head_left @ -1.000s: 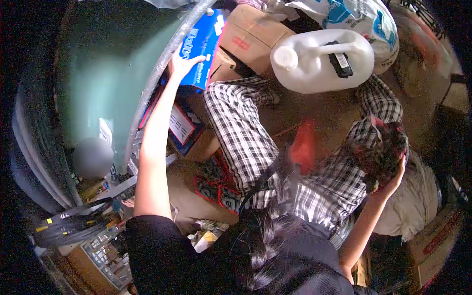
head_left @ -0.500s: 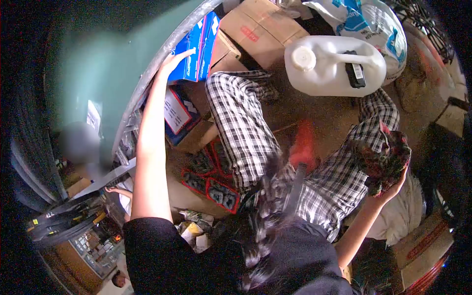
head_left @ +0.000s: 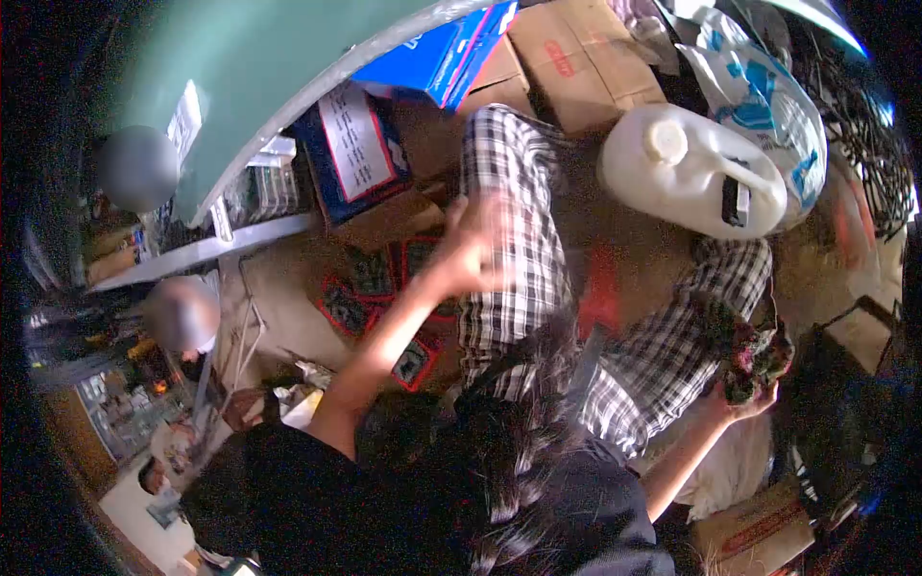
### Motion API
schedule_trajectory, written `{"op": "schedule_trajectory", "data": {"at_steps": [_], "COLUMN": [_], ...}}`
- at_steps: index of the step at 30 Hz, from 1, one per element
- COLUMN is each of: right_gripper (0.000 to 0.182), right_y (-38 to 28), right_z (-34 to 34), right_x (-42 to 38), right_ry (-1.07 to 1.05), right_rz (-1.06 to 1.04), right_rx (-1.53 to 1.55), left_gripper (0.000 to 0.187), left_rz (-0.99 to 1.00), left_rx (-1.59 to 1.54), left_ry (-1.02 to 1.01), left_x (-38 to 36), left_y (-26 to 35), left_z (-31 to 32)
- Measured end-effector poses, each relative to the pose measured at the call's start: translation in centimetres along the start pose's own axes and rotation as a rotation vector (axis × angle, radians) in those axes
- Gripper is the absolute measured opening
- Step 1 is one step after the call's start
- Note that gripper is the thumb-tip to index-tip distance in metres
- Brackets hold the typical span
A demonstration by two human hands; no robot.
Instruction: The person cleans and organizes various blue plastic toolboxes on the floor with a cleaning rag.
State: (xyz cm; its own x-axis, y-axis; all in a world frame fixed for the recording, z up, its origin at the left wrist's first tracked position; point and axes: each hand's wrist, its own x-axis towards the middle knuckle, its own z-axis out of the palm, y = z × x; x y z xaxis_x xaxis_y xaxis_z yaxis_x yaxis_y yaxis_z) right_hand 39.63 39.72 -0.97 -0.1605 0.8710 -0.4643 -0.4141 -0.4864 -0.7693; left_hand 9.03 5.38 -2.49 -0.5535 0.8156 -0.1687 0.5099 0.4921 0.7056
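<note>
The dark red-and-green bundle [head_left: 754, 360] is at the right side of the view, beside the checked trouser leg. The right hand [head_left: 744, 401] holds it from below, fingers closed around its underside. The left hand [head_left: 473, 252] is blurred, loosely open over the other leg of the checked trousers [head_left: 514, 226], with nothing visible in it; whether it touches the cloth, I cannot tell.

Between the legs is a red shape [head_left: 602, 286], too blurred to identify. To the left of the left hand are red-edged dark pieces [head_left: 370, 274] on the floor. Beyond them is a dark blue pack with a white label [head_left: 357, 144], near the blue box [head_left: 432, 60], which lies tilted against the rim of a large green surface [head_left: 288, 58]. Past the knees, a white jug [head_left: 687, 168], lying on its side, sits between a brown carton [head_left: 581, 62] and a white-and-blue plastic bag [head_left: 768, 106].
</note>
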Motion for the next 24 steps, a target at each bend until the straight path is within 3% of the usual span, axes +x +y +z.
{"op": "schedule_trajectory", "data": {"at_steps": [1,2,3,4,5,7,8,11,17,18,20,21,24], "right_gripper": [0.050,0.049,0.051,0.051,0.051,0.051,0.052,0.054,0.052,0.050,0.044,0.043,0.038], "right_y": [1.3,2.5,2.6,3.4,3.3,3.1,3.0,3.3,4.1,4.1,4.4,4.6,5.0], "right_z": [-1.8,-3.5,-6.5,-4.0,-2.9,-1.8,-2.7,-2.5,-1.8,-1.8,-1.0,-0.2,0.6], "right_x": [1.7,3.4,6.6,5.5,5.3,4.7,5.5,5.8,4.6,4.4,4.0,3.4,2.5], "right_ry": [0.086,0.175,0.036,0.073,-0.020,-0.181,-0.084,-0.211,-0.137,-0.136,-0.063,-0.044,0.052], "right_rz": [-0.021,-0.035,0.147,0.127,0.150,0.192,0.163,0.152,0.156,0.166,0.092,0.098,0.039], "right_rx": [-0.078,-0.157,0.027,-0.018,0.012,0.069,-0.040,-0.001,-0.033,-0.039,-0.085,-0.119,-0.231], "left_gripper": [0.068,0.065,0.064,0.067,0.070,0.082,0.089,0.111,0.127,0.130,0.131,0.130,0.122], "left_rz": [0.185,-0.215,-0.565,-0.709,-0.848,-1.031,-0.982,-0.897,-1.109,-1.335,-1.541,-1.536,-1.230], "left_rx": [0.355,0.029,-0.334,-0.233,-0.153,0.048,0.078,0.185,-0.038,-0.008,0.078,0.134,0.235], "left_ry": [-0.019,0.070,0.299,0.526,0.760,0.985,0.997,1.013,0.647,0.544,0.482,0.528,0.742], "left_x": [-1.8,-3.4,-5.0,-7.8,-10.6,-11.5,-10.6,-6.4,-0.9,0.0,1.1,0.2,-2.1], "left_y": [0.4,-2.9,-6.2,-14.2,-22.1,-24.7,-23.6,-23.2,-27.5,-25.8,-27.3,-32.3,-35.2], "left_z": [0.2,1.1,2.1,3.9,5.7,3.5,1.4,-4.3,-8.5,-9.0,-8.5,-6.8,-4.8]}}
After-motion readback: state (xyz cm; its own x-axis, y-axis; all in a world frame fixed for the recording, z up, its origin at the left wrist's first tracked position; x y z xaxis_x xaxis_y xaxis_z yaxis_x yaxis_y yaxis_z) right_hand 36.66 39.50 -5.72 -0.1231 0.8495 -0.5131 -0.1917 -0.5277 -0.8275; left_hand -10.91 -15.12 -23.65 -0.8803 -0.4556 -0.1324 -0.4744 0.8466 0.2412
